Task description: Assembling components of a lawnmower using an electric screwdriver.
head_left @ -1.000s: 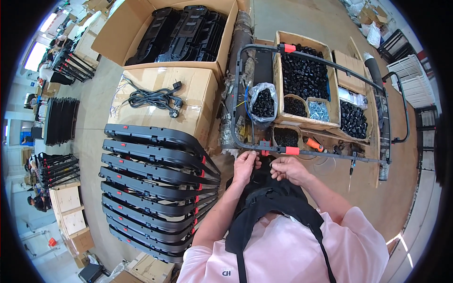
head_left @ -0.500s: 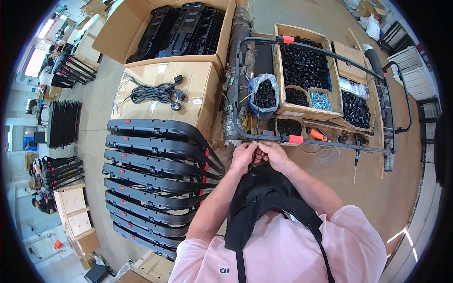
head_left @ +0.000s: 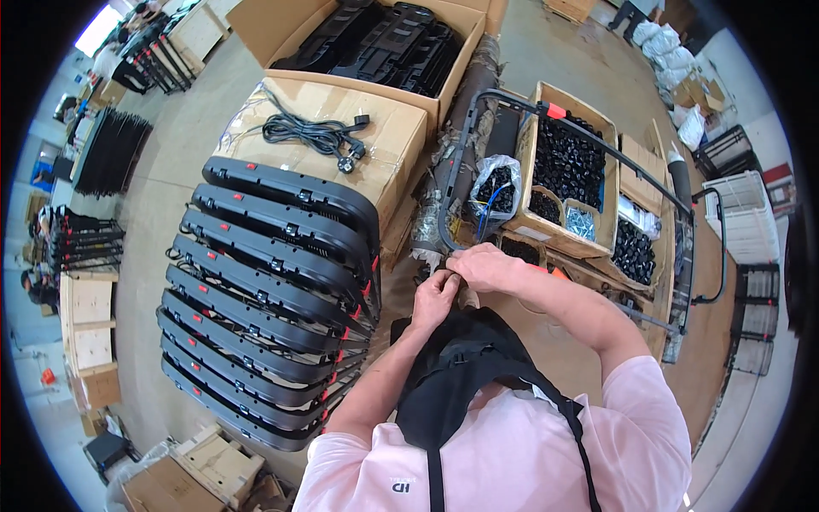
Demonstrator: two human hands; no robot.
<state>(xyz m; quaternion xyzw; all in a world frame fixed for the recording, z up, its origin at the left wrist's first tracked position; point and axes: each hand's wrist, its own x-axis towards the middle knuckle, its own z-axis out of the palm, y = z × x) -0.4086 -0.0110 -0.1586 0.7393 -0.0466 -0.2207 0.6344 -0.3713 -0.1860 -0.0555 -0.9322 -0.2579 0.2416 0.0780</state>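
Note:
A black tubular frame (head_left: 636, 166) with a red sleeve (head_left: 555, 111) lies across two padded rollers in front of me. At its near left corner my right hand (head_left: 485, 266) is closed, fingertips against the tube's bend. My left hand (head_left: 434, 300) is pinched just below, its fingertips close to those of the right. What either hand holds is too small and covered to make out. Blue wire (head_left: 490, 207) shows beside the corner, next to a clear bag of small black parts (head_left: 497, 189).
Left of me stands a row of black curved housings (head_left: 281, 264) with red switches. Behind it a power cord (head_left: 307, 128) lies on a carton (head_left: 375, 115), near an open box of black panels (head_left: 384, 47). A wooden crate (head_left: 522, 166) holds black caps and screws (head_left: 580, 224).
My view has turned, so the surroundings have shifted. My right hand has moved over to the frame's corner bend. My left hand has drawn a little lower and apart from the tube.

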